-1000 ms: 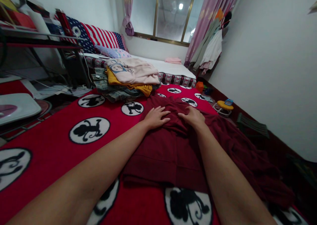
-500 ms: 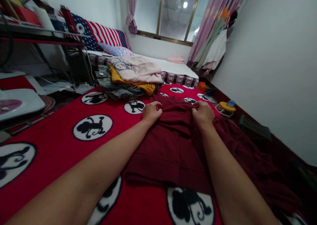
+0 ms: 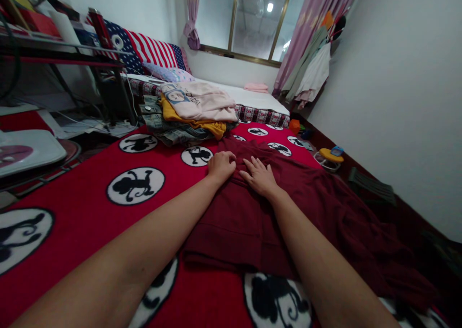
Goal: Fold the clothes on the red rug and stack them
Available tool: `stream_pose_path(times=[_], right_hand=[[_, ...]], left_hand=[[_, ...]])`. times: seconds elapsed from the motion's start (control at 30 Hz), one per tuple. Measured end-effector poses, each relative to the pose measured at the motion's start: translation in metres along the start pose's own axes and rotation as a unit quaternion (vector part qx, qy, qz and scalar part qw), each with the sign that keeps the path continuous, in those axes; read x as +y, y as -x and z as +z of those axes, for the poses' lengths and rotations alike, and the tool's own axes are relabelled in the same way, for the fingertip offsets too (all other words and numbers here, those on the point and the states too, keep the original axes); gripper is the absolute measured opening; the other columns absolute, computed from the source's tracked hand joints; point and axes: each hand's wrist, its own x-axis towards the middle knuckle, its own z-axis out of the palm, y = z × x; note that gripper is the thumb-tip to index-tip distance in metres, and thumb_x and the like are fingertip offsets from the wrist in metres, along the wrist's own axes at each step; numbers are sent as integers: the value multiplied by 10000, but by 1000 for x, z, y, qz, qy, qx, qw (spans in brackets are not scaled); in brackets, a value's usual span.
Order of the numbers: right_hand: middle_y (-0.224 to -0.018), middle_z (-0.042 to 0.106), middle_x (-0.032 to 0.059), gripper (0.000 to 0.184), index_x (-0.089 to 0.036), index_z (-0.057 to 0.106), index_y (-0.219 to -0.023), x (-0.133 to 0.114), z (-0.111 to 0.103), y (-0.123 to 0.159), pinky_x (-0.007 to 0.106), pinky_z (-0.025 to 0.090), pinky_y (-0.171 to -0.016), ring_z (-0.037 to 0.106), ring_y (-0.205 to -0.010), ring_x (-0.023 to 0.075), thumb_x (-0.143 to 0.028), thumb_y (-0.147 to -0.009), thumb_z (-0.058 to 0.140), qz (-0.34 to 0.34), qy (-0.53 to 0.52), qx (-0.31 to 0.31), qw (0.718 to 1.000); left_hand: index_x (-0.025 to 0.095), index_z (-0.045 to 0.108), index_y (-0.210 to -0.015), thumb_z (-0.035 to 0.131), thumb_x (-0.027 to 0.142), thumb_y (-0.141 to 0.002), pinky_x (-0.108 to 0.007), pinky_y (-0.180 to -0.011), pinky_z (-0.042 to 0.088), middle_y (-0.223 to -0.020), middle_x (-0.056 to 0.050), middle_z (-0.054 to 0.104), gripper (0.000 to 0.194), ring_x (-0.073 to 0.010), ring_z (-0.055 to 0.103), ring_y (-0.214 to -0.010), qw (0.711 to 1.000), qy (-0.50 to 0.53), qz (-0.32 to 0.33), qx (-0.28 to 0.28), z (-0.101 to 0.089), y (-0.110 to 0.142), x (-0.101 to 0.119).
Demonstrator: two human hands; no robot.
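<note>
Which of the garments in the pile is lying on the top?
The pale pink one with the printed picture; the mustard one and the grey-blue one lie beneath it.

Maroon garment, plain dark fabric, looked soft. Lay low and spread out on the red blanket, from near the folded clothes stack toward the near edge, then out to the right edge. Wide hem band at the near end, roughly straight, layers doubled at its left corner; a seam ran up from the hem. Lower panel fairly smooth, far part creased. Right part loose and rumpled, running along the blanket's right edge toward the near right corner. Left hand curled on its far left part; right hand on top, fingers spread.
</note>
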Motion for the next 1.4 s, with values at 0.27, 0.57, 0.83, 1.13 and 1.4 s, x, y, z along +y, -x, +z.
stream_pose_path(times=[0.27, 0.57, 0.83, 1.13, 1.4], right_hand=[[-1599, 231, 97, 594, -252, 334, -1501, 1, -1, -2, 585, 175, -1151, 199, -1473, 284, -528, -976, 354, 3, 2, 10, 1000], [-1591, 253, 96, 610, -211, 323, -1504, -1, -1, 0, 577, 176, -1156, 213, -1469, 278, -504, -972, 374, 8, -5, 20, 1000], [-1548, 287, 229, 752, 18, 233, -1496, -8, -5, 2, 561, 220, -1147, 259, -1447, 302, -483, -956, 385, 155, -6, 52, 987], [-1577, 280, 126, 568, -149, 297, -1506, -4, -3, 1, 576, 207, -1148, 241, -1460, 261, -289, -959, 356, 45, 8, 69, 997], [-1577, 244, 191, 616, -85, 323, -1482, 3, -2, 0, 582, 211, -1136, 208, -1465, 313, -310, -921, 446, 106, -12, 128, 986]], left_hand=[[268, 752, -957, 571, 244, -806, -308, -792, 530, -952, -13, 752, 236, -223, 681, -920, 1000, 0, -7, -7, -1, 0, 1], [223, 742, -956, 535, 87, -825, -303, -862, 498, -1086, -63, 650, 280, -204, 615, -999, 989, 1, 142, 36, 1, 2, 2], [141, 672, -1119, 570, 233, -905, -291, -942, 476, -1117, -92, 682, 253, -194, 629, -1038, 976, 37, 201, -72, 11, -5, -2], [235, 461, -1429, 353, 450, -992, -463, -1158, 262, -1553, -75, 353, 499, -281, 294, -1439, 971, -89, 156, -156, 13, 0, 1], [206, 465, -1425, 361, 288, -974, -443, -1160, 273, -1551, -85, 355, 471, -255, 330, -1424, 977, -98, 125, -142, 11, 1, 2]])
